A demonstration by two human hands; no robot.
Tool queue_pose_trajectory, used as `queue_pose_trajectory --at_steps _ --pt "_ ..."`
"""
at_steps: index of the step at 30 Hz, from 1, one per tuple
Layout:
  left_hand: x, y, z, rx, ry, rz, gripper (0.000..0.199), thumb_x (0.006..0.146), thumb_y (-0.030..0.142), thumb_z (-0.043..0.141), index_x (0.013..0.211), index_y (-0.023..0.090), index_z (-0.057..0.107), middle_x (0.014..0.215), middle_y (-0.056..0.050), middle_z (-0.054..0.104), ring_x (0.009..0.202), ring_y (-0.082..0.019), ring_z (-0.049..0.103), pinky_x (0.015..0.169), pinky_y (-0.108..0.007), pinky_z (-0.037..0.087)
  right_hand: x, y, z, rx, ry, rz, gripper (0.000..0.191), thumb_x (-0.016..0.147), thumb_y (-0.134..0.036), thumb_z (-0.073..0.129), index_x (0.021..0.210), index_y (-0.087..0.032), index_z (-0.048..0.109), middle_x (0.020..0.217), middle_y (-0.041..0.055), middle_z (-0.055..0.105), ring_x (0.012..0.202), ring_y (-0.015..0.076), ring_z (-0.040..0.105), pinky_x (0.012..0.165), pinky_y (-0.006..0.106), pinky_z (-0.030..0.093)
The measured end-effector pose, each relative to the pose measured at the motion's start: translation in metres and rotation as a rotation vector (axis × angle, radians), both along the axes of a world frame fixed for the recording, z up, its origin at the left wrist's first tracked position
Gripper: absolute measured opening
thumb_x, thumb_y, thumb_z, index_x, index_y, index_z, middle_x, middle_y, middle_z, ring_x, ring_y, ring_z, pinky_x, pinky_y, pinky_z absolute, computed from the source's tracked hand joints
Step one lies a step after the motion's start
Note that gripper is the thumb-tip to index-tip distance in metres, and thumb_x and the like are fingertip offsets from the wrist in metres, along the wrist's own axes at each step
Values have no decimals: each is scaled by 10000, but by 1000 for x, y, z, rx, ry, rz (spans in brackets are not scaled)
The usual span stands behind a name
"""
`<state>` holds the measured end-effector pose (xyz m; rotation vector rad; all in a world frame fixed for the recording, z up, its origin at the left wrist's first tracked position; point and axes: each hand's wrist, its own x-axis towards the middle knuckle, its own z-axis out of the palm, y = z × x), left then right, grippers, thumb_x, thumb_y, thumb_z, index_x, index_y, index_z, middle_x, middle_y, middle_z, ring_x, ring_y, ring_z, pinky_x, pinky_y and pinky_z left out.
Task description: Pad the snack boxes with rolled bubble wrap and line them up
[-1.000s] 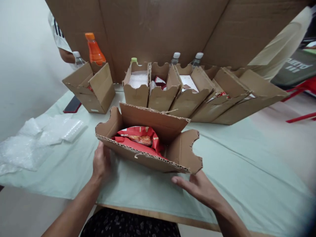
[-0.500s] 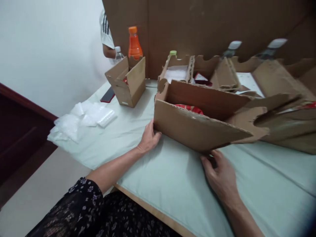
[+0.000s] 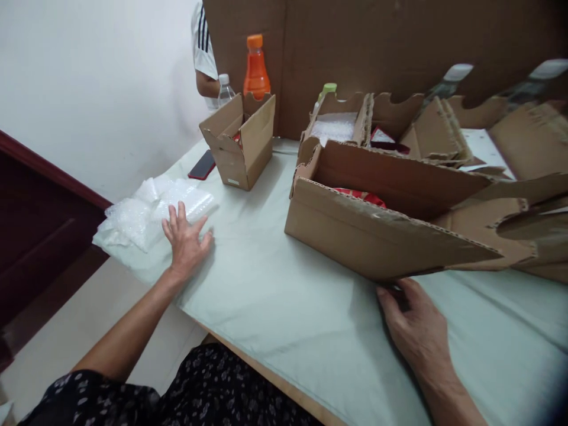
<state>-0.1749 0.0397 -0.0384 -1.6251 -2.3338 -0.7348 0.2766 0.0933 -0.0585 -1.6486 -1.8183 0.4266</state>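
Observation:
My left hand (image 3: 186, 241), its fingers spread, is at the near edge of a pile of clear bubble wrap (image 3: 153, 207) on the left of the table; nothing is in its grasp. At the front bottom edge of a long cardboard box (image 3: 377, 236) is my right hand (image 3: 415, 319), thumb and fingers curled, the fingertips partly hidden by the box. Something red and patterned (image 3: 361, 196) lies inside that box.
A small cardboard box (image 3: 248, 157) and a phone (image 3: 202, 165) are at the back left. Behind stand an orange bottle (image 3: 256, 74) and a clear bottle (image 3: 225, 92). More open boxes (image 3: 432, 139) line the back right. A person's arm (image 3: 206, 83) shows beyond.
My left hand has left the long box's left corner and moved left to the bubble wrap, its fingers now spread. My right hand remains by the box's front edge. The view has shifted slightly.

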Motion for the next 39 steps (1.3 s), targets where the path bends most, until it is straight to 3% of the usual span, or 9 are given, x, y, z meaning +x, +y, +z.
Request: queue_pose_trajectory --at_steps 4,9,14,17,19,25,28,33,39 --pt "-27 16 6 -98 50 -35 352 900 281 575 1156 106 741 1584 -278 465 1560 -479 273 1226 -760 73 0 0 0 18 1 -6 303 833 -480 551 979 -228 633 981 113 752 857 298 720 802 432 570" --pt "17 -6 28 201 -75 -213 385 890 311 610 1213 128 715 1402 -207 655 1445 -392 489 1239 -625 279 -1 1 -6 38 23 -8 301 835 -461 553 999 -226 644 984 114 756 831 284 717 800 431 572" --pt "97 -44 55 149 -1020 -475 261 848 336 697 1051 200 790 1071 -92 775 1070 -277 701 998 -429 540 -6 -2 1 58 67 5 299 830 -423 557 1004 -213 680 1050 132 766 900 287 720 837 434 574" --pt "127 -44 54 -14 -1613 -473 237 822 388 667 886 198 792 897 -83 762 870 -247 714 828 -401 589 -6 -12 16 14 80 0 284 843 -421 545 916 -208 719 1034 123 782 931 286 724 864 425 563" --pt "137 -37 47 -103 -1746 -421 229 796 395 657 839 204 777 896 -87 762 880 -259 719 827 -427 601 -2 -22 27 -120 147 -6 309 864 -457 559 808 -203 726 870 103 780 827 270 722 787 396 558" --pt "134 -29 21 2 -1215 -177 305 805 402 687 1014 186 742 1344 -129 698 1296 -319 615 1145 -520 459 -2 -34 38 -401 529 162 581 857 -609 636 1201 -149 729 908 103 785 704 209 678 622 330 516" --pt "136 -36 20 -8 -849 -316 361 848 436 686 1121 204 726 1421 -128 651 1343 -320 581 1165 -528 432 -11 -32 32 -405 487 239 646 806 -608 702 1272 -161 696 1027 117 779 823 225 698 700 341 537" --pt "168 -37 18 34 -369 -572 511 841 433 738 1276 174 671 1406 -180 631 1322 -342 567 1132 -551 450 -17 -34 27 -403 381 382 415 828 -538 705 1047 -193 777 823 44 748 699 179 623 680 323 494" --pt "187 -20 8 -47 -338 -669 155 866 323 654 900 209 754 1194 -132 735 1204 -339 612 1073 -544 457 -1 -36 39 -526 517 498 344 846 -530 707 843 -191 765 792 36 737 737 176 628 703 311 488"
